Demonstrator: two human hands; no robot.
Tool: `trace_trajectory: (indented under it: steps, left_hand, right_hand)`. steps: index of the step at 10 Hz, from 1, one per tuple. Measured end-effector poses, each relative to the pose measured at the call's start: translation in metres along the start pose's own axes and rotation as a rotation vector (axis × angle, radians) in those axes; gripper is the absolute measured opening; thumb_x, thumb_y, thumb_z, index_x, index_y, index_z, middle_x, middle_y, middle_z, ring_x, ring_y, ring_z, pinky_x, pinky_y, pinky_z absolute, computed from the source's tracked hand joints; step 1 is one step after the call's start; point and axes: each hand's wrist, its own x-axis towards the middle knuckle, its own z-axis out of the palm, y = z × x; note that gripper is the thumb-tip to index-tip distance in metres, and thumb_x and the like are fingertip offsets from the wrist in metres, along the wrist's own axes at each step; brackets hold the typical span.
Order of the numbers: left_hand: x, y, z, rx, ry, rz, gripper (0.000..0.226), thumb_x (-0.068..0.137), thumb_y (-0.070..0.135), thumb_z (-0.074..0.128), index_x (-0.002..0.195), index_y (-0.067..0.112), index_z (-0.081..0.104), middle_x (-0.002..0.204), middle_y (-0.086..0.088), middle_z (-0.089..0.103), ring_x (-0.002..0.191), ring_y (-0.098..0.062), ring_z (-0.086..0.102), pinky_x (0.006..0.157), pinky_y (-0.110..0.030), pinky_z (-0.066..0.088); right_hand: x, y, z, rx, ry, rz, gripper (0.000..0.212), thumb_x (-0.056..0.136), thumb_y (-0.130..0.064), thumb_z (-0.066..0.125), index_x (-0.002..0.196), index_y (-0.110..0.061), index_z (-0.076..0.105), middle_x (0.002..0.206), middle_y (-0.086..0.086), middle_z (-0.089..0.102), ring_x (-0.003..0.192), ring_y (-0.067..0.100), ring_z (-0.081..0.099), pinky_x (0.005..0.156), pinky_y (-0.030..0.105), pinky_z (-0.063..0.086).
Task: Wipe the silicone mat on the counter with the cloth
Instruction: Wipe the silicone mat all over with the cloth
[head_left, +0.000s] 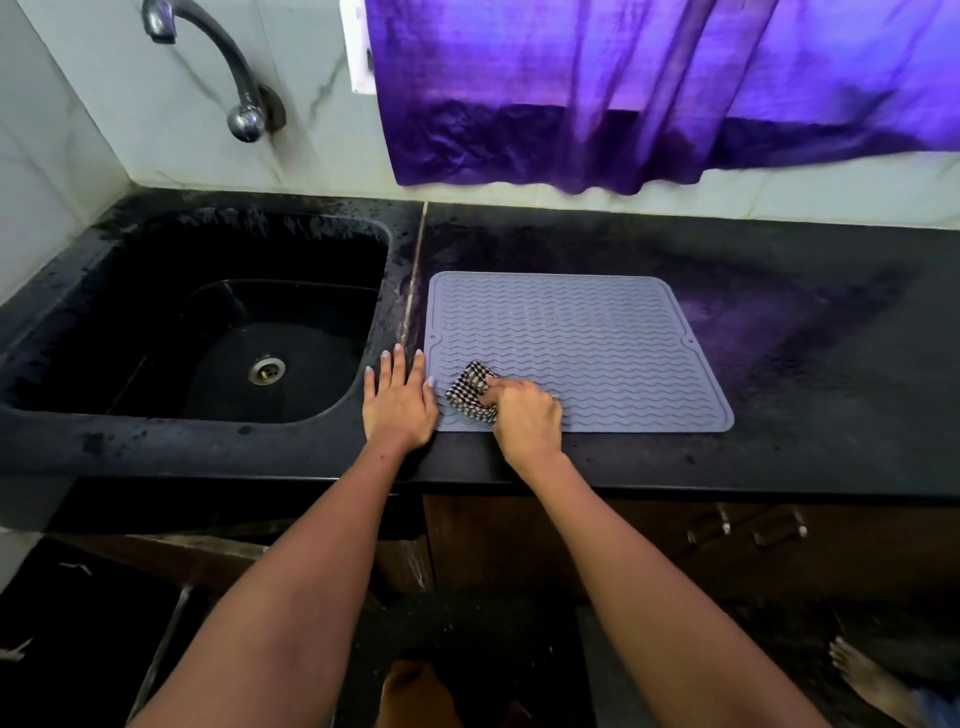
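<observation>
At the far left, well away from the hands, a black sink (156, 249) is set into the black counter (779, 364), with a metal drain (266, 369) in its basin and a dark tap (218, 67) mounted on the tiled wall above it. Just right of the sink, the left hand (397, 397) is laid flat on the counter with its fingers straight and spread, nothing being held; its thumb side touches the left edge of the mat (597, 338). The grey mat, ribbed with wavy lines, is laid flat on the counter, just right of the seam beside the sink. A black-and-white checked cloth (470, 395) is pressed onto the near left corner of the mat, between the two hands. The cloth is gripped by the right hand (524, 415), whose fingers are curled over its right part, so that the bunched cloth sticks out to the left of the knuckles. Most of the mat is spread out beyond and to the right of this hand. Above and behind it, a purple curtain (649, 88) is hung against the wall. At the lower right, well below the counter edge, a bare foot (862, 675) is seen on the floor.
</observation>
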Motion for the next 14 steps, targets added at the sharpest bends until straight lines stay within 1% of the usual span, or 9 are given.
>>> trace_trajectory:
  steps: [1, 2, 4, 6, 8, 9, 10, 12, 14]
  left_hand:
    - [0.001, -0.001, 0.0, -0.001, -0.003, 0.006, 0.054, 0.101, 0.038, 0.013, 0.151, 0.019, 0.008, 0.16, -0.008, 0.0, 0.148, -0.023, -0.005, 0.12, -0.042, -0.004]
    - [0.001, -0.002, 0.0, -0.01, 0.001, 0.01, 0.054, 0.101, 0.038, 0.013, 0.152, 0.02, 0.008, 0.16, -0.007, 0.0, 0.148, -0.022, -0.005, 0.12, -0.043, -0.004]
    - [0.003, -0.001, 0.002, -0.005, 0.009, 0.005, 0.054, 0.1, 0.038, 0.014, 0.151, 0.02, 0.009, 0.16, -0.007, 0.001, 0.148, -0.022, -0.004, 0.12, -0.043, -0.004]
    - [0.003, -0.001, 0.001, -0.018, -0.003, -0.006, 0.054, 0.101, 0.037, 0.017, 0.151, 0.02, 0.011, 0.16, -0.008, 0.002, 0.148, -0.023, -0.004, 0.12, -0.043, -0.005]
    - [0.006, 0.012, -0.008, -0.129, -0.031, -0.088, 0.052, 0.101, 0.034, 0.02, 0.15, 0.017, 0.02, 0.16, -0.011, 0.005, 0.148, -0.026, -0.002, 0.119, -0.046, -0.005]
    - [0.006, 0.022, -0.01, -0.146, -0.026, -0.126, 0.053, 0.101, 0.033, 0.021, 0.149, 0.013, 0.021, 0.159, -0.016, 0.006, 0.148, -0.029, 0.0, 0.119, -0.047, -0.006]
    - [0.005, 0.024, -0.007, -0.145, -0.01, -0.128, 0.054, 0.101, 0.033, 0.021, 0.15, 0.011, 0.018, 0.159, -0.018, 0.005, 0.147, -0.03, 0.0, 0.119, -0.048, -0.006]
    - [0.012, 0.025, -0.003, -0.084, 0.025, -0.112, 0.055, 0.1, 0.033, 0.022, 0.15, 0.011, 0.015, 0.159, -0.017, 0.006, 0.148, -0.03, 0.001, 0.119, -0.046, -0.005]
    - [0.015, 0.021, -0.002, -0.057, -0.009, -0.095, 0.055, 0.101, 0.033, 0.02, 0.151, 0.013, 0.011, 0.16, -0.014, 0.001, 0.148, -0.026, -0.002, 0.12, -0.044, -0.002]
  right_hand:
    - [0.021, 0.011, -0.018, 0.208, -0.115, 0.155, 0.035, 0.083, -0.006, 0.06, 0.099, -0.034, 0.073, 0.119, -0.007, 0.066, 0.106, 0.02, 0.062, 0.088, 0.033, 0.052]
    - [0.029, 0.032, -0.034, 0.422, -0.117, 0.241, 0.041, 0.084, 0.003, 0.053, 0.095, -0.03, 0.075, 0.121, -0.007, 0.066, 0.104, 0.018, 0.062, 0.085, 0.031, 0.052]
    - [0.006, 0.044, -0.028, 0.336, -0.063, 0.136, 0.037, 0.079, 0.005, 0.059, 0.082, -0.027, 0.077, 0.108, -0.016, 0.07, 0.103, 0.007, 0.062, 0.086, 0.024, 0.05]
    - [-0.011, 0.044, -0.006, 0.211, 0.069, 0.024, 0.034, 0.073, 0.008, 0.065, 0.087, -0.02, 0.077, 0.115, -0.014, 0.067, 0.113, 0.006, 0.056, 0.11, 0.02, 0.025]
    - [0.001, 0.04, -0.015, 0.19, -0.024, 0.058, 0.032, 0.08, 0.004, 0.06, 0.083, -0.024, 0.076, 0.118, -0.017, 0.065, 0.11, 0.007, 0.058, 0.099, 0.027, 0.041]
    - [0.015, 0.047, -0.031, 0.469, -0.119, 0.191, 0.034, 0.086, 0.005, 0.052, 0.081, -0.018, 0.078, 0.113, -0.01, 0.069, 0.104, 0.008, 0.062, 0.087, 0.027, 0.051]
    - [0.011, 0.057, -0.039, 0.514, 0.014, 0.236, 0.036, 0.083, 0.008, 0.054, 0.082, -0.018, 0.078, 0.112, -0.01, 0.07, 0.098, 0.009, 0.062, 0.082, 0.025, 0.051]
    - [-0.013, 0.068, -0.017, 0.306, 0.047, 0.112, 0.034, 0.075, 0.007, 0.061, 0.084, -0.021, 0.077, 0.115, -0.015, 0.067, 0.112, 0.008, 0.058, 0.103, 0.026, 0.04]
    - [-0.014, 0.072, -0.012, 0.277, 0.06, 0.04, 0.035, 0.073, 0.009, 0.064, 0.088, -0.02, 0.077, 0.119, -0.014, 0.066, 0.119, 0.009, 0.054, 0.109, 0.027, 0.035]
